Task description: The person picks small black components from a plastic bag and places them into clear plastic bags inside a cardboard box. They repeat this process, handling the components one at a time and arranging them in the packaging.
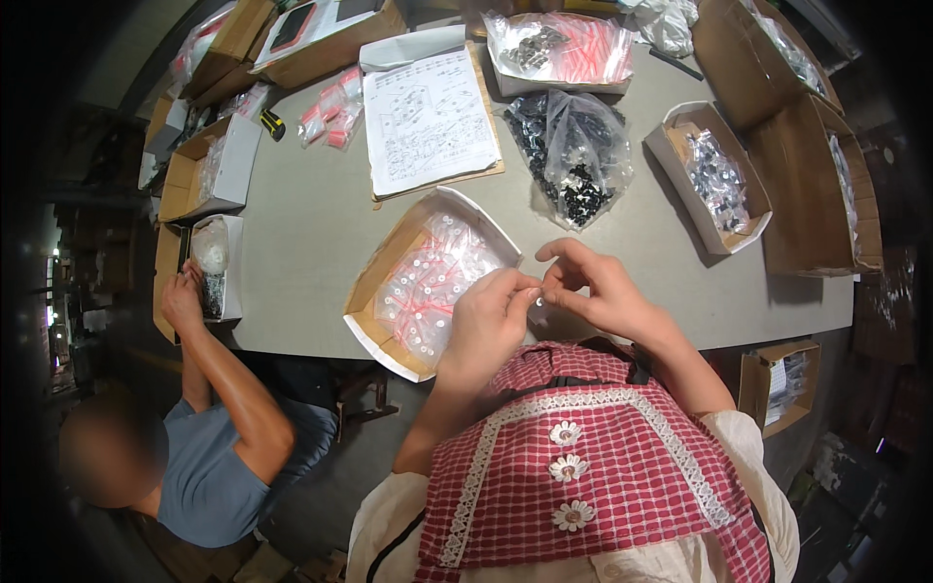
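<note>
My left hand (494, 313) and my right hand (604, 296) meet at the table's near edge, fingertips almost touching. Between them is a small clear plastic bag (540, 313), mostly hidden by the fingers, with something white showing in it. Both hands pinch its upper edge, thumb against forefinger. Just left of my hands stands an open cardboard box (367, 313) with white outer sides. It holds many small clear bags (428, 277) with red strips and small white round pieces, and my left hand overlaps its right side.
Beyond lie a printed drawing sheet (428, 121), a bag of black parts (573, 160) and a box of red-edged bags (564, 53). At right are a box of bagged parts (714, 180) and taller cartons (807, 185). A co-worker (224, 447) reaches into a box at left.
</note>
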Available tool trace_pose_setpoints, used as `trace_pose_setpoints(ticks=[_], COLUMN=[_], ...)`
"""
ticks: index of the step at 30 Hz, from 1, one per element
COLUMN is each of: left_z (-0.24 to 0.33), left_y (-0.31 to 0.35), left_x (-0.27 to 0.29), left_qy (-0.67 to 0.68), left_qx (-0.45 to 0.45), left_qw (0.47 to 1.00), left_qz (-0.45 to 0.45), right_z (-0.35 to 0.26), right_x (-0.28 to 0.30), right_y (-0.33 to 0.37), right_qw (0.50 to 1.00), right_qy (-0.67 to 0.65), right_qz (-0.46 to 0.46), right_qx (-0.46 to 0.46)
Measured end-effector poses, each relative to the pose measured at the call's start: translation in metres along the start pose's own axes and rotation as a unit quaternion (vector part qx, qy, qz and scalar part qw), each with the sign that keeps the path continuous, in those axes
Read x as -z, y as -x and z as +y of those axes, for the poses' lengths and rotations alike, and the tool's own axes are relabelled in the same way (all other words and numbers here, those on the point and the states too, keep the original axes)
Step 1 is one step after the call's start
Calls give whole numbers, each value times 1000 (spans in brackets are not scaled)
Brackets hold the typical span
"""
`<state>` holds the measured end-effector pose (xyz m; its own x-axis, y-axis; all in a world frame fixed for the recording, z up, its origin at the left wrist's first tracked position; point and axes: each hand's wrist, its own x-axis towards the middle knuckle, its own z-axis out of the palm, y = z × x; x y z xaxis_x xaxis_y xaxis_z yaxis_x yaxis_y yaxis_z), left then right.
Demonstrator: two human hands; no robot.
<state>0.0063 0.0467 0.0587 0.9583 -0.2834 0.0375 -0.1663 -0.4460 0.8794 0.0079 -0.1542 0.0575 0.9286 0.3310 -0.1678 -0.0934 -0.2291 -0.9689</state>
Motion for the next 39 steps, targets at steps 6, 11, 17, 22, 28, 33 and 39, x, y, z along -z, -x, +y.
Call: trace_pose_setpoints(ticks=[6,11,17,22,28,33,39], left_z=[10,11,12,8,2,5,1], left_y=[7,0,1,-1,-4,-4,-8], left_x=[-1,-8,-15,-17,-18,-17,-19], left_qy=[-55,72,62,44,30,60,-68], left_qx=[50,49,9,10,-24,8,-104], left_qw=[997,996,997,999,999,998,989], left_qz=[-30,-3,-47,-31,-21,-37,80], right_z=[-2,4,1,12,13,1,-1], right_x=[4,0,-2,7,14,13,12], right_y=[15,20,11,15,23,25,25], right_qw=[968,975,997,993,992,994,997], right_qy=[-188,-201,-65,-98,-87,-35,-2], right_qz=[-99,-36,25,46,-34,-15,3], right_qx=[-136,-83,26,-41,-82,-101,-74])
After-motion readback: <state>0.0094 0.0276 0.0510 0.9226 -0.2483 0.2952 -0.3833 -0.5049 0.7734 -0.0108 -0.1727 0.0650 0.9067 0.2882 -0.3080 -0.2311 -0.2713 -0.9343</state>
